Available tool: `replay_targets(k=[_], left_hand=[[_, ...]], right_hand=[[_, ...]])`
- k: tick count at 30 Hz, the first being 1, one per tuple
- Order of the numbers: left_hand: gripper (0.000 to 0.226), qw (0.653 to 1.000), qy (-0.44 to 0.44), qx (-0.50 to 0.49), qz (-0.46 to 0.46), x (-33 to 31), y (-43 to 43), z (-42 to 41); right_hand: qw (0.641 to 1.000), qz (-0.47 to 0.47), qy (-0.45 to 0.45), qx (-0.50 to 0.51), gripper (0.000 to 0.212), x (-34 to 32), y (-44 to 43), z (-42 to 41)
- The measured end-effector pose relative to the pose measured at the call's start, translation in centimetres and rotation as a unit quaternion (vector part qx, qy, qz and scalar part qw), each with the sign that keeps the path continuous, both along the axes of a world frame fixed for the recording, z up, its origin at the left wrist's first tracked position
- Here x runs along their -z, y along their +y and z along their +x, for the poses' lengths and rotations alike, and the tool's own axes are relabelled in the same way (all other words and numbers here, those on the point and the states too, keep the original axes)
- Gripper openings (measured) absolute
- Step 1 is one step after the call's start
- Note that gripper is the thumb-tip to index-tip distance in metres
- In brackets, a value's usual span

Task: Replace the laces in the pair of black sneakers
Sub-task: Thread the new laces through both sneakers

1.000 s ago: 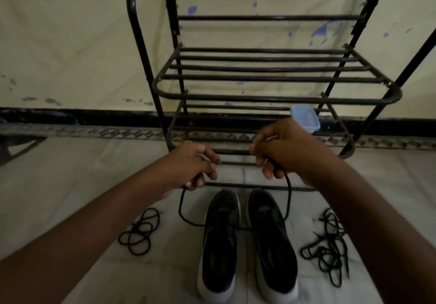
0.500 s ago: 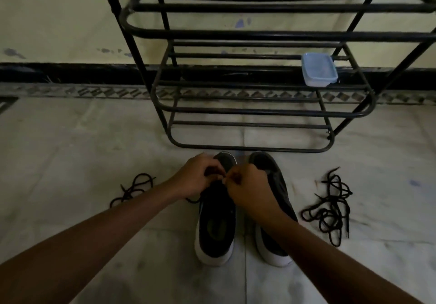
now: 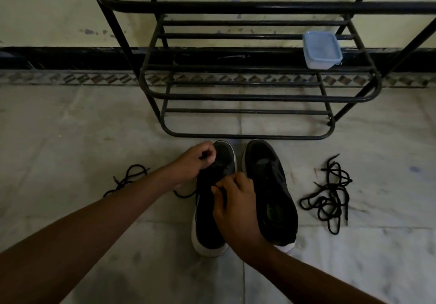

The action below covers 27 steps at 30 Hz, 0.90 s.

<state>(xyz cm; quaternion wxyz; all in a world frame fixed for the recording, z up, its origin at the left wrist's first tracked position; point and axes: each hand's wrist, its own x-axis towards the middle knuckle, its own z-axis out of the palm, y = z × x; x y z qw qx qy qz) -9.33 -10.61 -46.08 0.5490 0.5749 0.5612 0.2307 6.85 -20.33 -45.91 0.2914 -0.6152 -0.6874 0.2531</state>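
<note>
Floor (image 3: 70,138), sneaker (image 3: 207,223), lace (image 3: 184,194) in left hand (image 3: 195,162), right hand (image 3: 236,201)

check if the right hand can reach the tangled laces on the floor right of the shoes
Probably yes: the tangled laces lie uncovered on the floor beside the right sneaker. The right hand seems to pinch the lace at the left sneaker, so it must let go first.

Left sneaker (image 3: 207,223): eyelets and tongue lost in dark, midsection covered by right hand (image 3: 236,206), toe's left side by left hand (image 3: 194,163). Lace (image 3: 182,194): only loop below left wrist shows, rest buried in curled fingers. Loose lace (image 3: 128,177) partly behind left forearm. Shoe rack (image 3: 236,96): top cut by upper edge. Container (image 3: 322,50): contents unreadable.
</note>
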Motion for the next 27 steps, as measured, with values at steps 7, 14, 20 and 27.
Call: replay_targets(k=[7, 14, 20, 27], left_hand=[[0.016, 0.982, -0.124, -0.133, -0.057, 0.3, -0.8, -1.0], [0.021, 0.983, 0.184, 0.014, -0.011, -0.4, -2.4, -1.3], [0.011, 0.979, 0.191, 0.076, -0.001, -1.7, -3.6, -1.6], [0.020, 0.989, 0.108, 0.098, 0.002, -5.1, -3.1, -2.9]], right_hand=[[1.000, 0.025, -0.009, -0.011, 0.015, 0.8, -0.6, -0.4], [0.998, 0.034, 0.047, -0.021, 0.011, 0.9, -0.5, -0.3], [0.997, 0.014, 0.072, -0.022, 0.011, 1.2, -0.5, -0.4], [0.996, -0.018, 0.082, -0.019, 0.020, 1.0, -0.6, -0.7]])
